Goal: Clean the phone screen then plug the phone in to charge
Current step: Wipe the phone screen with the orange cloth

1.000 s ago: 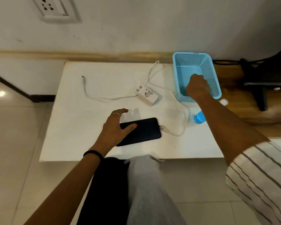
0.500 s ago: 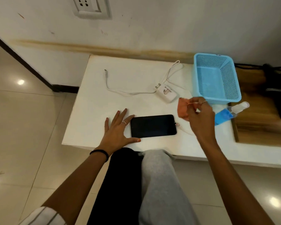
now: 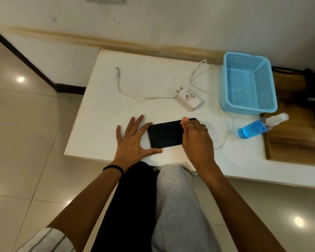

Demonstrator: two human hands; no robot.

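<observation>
cloth (image 3: 183, 122) now on phone (image 3: 165, 133) | right hand (image 3: 196, 137) lowered | left hand (image 3: 133, 140) flat

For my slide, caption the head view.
Right hand wipes phone with orange cloth; left hand steadies it.

The left hand (image 3: 133, 140) lies flat with fingers spread and thumb stretched out. The right hand (image 3: 197, 138) is curled, knuckles up, fingers bunched. Both forearms reach forward.
</observation>
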